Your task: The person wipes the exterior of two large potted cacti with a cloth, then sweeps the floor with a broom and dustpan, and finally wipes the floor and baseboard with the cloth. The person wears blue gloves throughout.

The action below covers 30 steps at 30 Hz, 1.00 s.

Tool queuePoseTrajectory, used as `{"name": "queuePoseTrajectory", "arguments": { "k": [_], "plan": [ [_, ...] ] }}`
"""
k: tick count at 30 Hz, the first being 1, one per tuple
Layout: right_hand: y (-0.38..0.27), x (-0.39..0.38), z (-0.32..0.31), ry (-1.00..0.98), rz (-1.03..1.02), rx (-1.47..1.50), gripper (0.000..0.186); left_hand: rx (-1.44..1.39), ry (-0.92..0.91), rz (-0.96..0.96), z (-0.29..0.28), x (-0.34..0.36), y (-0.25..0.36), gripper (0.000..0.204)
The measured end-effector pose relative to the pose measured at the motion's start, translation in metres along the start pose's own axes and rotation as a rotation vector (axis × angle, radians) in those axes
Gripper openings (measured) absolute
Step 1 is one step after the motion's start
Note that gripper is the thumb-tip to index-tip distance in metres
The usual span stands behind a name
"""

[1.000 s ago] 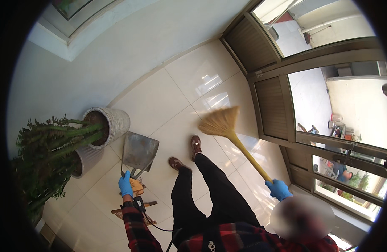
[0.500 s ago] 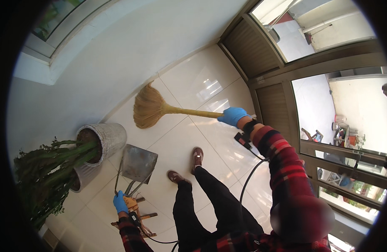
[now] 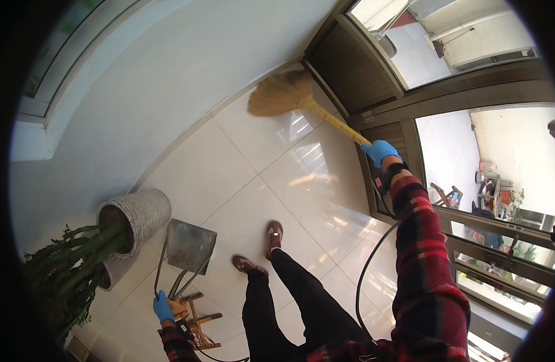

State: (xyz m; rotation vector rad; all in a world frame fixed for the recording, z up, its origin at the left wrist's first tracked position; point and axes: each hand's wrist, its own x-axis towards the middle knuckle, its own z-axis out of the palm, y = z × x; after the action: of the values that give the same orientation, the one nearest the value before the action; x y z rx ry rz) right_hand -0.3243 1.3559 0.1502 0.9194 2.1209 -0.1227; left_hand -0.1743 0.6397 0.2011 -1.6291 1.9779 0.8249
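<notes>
My gloved right hand (image 3: 381, 152) grips the yellow handle of a straw broom (image 3: 280, 95). The broom's fan-shaped head is by the corner where the white wall meets the dark door frame, slightly blurred. At the lower left my gloved left hand (image 3: 163, 307) is closed around the handle of a grey metal dustpan (image 3: 192, 246). The flat pan is near the tiled floor, beside the potted plant and left of my shoes. Whether the pan touches the floor I cannot tell.
A cactus-like plant (image 3: 78, 265) leans from a textured white pot (image 3: 148, 218) on the left. A wooden stool (image 3: 199, 320) stands just past my left hand. The dark-framed glass door (image 3: 391, 120) borders the right side, and a white wall (image 3: 169, 84) runs along the far left.
The broom has swung away from the pot side toward the far corner by the door, as my right hand moved farther right and forward. My left hand keeps the dustpan nearly in place.
</notes>
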Motion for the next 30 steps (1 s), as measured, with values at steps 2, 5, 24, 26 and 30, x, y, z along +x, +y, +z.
{"name": "queuePoseTrajectory", "arguments": {
  "k": [2,5,24,26,30],
  "plan": [
    [0.001,0.015,-0.001,-0.048,0.143,0.117,0.059,-0.076,-0.039,0.075,0.005,-0.003,0.000,0.037],
    [0.009,0.030,0.012,-0.093,0.096,0.233,0.062,-0.081,-0.030,0.151,0.012,-0.008,0.002,0.038],
    [0.275,-0.303,0.167,-0.503,0.464,0.134,0.060,-0.153,0.077,0.329,-0.028,-0.053,-0.038,0.033],
    [0.289,-0.344,0.155,-0.480,0.523,0.143,0.060,-0.137,0.104,0.399,-0.036,-0.060,-0.048,0.032],
    [0.295,-0.411,0.124,-0.444,0.471,0.084,0.054,-0.096,0.058,0.392,-0.057,-0.064,-0.069,0.031]
  ]
}}
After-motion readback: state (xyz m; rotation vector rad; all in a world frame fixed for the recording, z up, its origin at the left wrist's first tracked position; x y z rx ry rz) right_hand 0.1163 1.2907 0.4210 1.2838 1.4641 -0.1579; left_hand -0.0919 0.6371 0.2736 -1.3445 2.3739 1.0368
